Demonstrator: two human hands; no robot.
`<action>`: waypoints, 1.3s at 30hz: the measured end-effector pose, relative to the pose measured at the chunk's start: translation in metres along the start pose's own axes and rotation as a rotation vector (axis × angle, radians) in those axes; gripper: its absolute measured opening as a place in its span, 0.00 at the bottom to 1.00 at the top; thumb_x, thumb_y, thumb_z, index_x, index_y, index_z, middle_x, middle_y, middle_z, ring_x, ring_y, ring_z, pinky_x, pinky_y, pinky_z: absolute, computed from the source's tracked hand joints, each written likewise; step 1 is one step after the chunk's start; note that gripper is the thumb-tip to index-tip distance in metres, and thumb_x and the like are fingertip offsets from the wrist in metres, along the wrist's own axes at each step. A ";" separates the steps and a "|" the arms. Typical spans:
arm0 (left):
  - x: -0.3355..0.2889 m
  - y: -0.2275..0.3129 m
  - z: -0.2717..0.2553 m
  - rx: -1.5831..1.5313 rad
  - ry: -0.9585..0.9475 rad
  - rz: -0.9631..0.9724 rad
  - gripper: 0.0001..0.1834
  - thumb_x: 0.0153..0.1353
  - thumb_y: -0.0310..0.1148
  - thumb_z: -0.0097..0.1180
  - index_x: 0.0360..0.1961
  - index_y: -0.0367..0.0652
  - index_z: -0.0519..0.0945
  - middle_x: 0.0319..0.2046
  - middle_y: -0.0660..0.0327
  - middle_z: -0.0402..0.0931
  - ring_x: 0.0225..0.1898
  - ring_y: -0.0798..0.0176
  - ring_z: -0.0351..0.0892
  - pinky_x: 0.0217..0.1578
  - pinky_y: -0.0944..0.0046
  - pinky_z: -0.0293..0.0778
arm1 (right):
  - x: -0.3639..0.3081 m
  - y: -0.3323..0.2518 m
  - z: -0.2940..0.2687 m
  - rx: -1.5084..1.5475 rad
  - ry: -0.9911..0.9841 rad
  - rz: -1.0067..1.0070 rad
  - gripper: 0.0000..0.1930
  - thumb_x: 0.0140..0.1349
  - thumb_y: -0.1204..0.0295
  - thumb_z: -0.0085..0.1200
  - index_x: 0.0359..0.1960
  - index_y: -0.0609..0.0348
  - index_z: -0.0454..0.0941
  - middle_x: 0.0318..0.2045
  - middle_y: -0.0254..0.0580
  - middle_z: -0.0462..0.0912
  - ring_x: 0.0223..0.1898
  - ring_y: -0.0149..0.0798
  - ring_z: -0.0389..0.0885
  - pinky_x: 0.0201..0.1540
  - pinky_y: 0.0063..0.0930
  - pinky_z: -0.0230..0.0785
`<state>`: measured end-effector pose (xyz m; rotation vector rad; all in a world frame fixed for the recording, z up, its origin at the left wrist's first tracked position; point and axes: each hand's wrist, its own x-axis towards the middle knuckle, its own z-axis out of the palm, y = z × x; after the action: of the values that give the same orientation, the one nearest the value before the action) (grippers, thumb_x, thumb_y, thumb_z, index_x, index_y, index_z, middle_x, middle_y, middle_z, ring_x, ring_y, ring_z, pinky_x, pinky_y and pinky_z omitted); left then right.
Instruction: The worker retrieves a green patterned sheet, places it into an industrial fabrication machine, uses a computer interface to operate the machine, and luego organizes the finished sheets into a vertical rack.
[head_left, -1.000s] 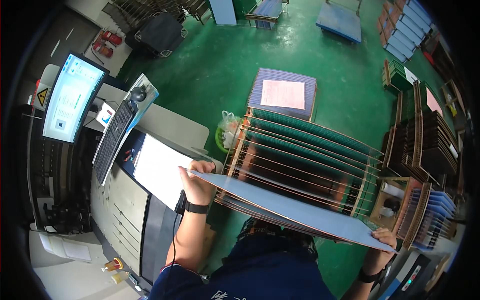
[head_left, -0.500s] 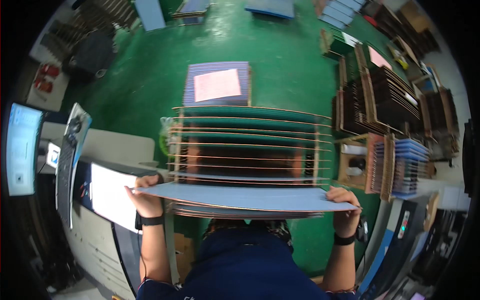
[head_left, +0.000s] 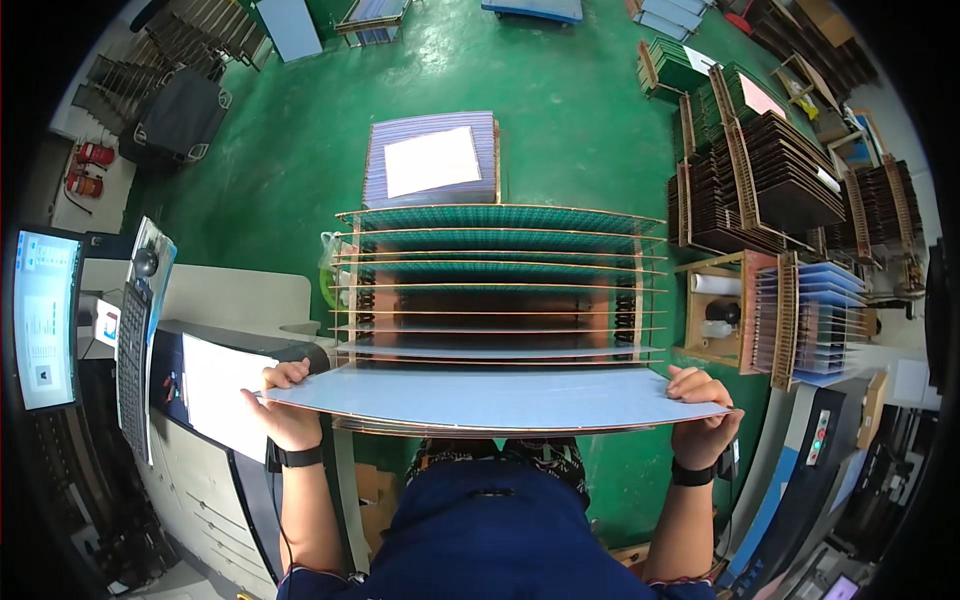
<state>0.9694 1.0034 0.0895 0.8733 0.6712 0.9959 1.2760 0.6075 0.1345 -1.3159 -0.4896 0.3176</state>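
Observation:
A wide, thin light-blue panel (head_left: 490,396) spans the space between my two hands, its blue face tilted up toward me. My left hand (head_left: 290,405) is closed on the panel's left end, and my right hand (head_left: 702,412) grips the right end, with fingers over the top face. Just beyond the panel stands a slotted rack (head_left: 640,285) holding several upright panels (head_left: 500,240) in spaced rows. The farther ones look green, and a nearer one is blue-grey. Edges of more panels show beneath the held one, close to my body. Each wrist wears a black band.
Past the rack, a stack (head_left: 375,165) bears a white sheet (head_left: 432,160). At left are a monitor (head_left: 48,320), a keyboard (head_left: 133,345) and a grey machine (head_left: 230,300) with papers. On the right, more loaded racks (head_left: 745,190) and a machine with buttons (head_left: 805,450).
The held panel has tilted slightly, so more of its blue face shows. My hands have shifted a little outward, still gripping both ends.

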 end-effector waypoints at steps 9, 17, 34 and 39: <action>-0.009 -0.024 -0.005 0.259 0.060 0.043 0.33 0.67 0.63 0.31 0.23 0.43 0.66 0.34 0.51 0.74 0.43 0.53 0.71 0.54 0.54 0.62 | -0.006 0.025 -0.007 -0.034 0.062 0.072 0.31 0.66 0.45 0.30 0.26 0.62 0.75 0.28 0.48 0.77 0.40 0.48 0.73 0.57 0.49 0.60; 0.001 0.006 0.003 0.165 -0.055 0.040 0.34 0.67 0.64 0.28 0.22 0.44 0.65 0.35 0.52 0.74 0.47 0.51 0.71 0.54 0.54 0.61 | 0.003 -0.007 -0.004 -0.014 0.006 0.010 0.32 0.67 0.45 0.29 0.27 0.61 0.75 0.27 0.49 0.78 0.34 0.46 0.75 0.56 0.49 0.61; -0.002 -0.018 -0.007 0.316 -0.058 -0.039 0.28 0.66 0.58 0.36 0.24 0.43 0.68 0.42 0.50 0.75 0.49 0.53 0.71 0.58 0.53 0.60 | -0.018 0.034 -0.022 0.010 0.103 0.109 0.27 0.68 0.52 0.30 0.28 0.63 0.74 0.31 0.50 0.78 0.41 0.48 0.74 0.56 0.46 0.61; -0.012 -0.047 -0.027 0.981 -0.090 -0.068 0.11 0.66 0.31 0.50 0.48 0.41 0.72 0.51 0.56 0.70 0.53 0.61 0.69 0.52 0.60 0.70 | -0.037 0.083 -0.050 -0.713 0.328 0.460 0.13 0.66 0.72 0.51 0.51 0.64 0.74 0.49 0.45 0.76 0.50 0.37 0.74 0.55 0.28 0.65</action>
<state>0.9627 0.9882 0.0370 1.7164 1.1262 0.5201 1.2738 0.5665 0.0387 -2.1385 0.0038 0.3065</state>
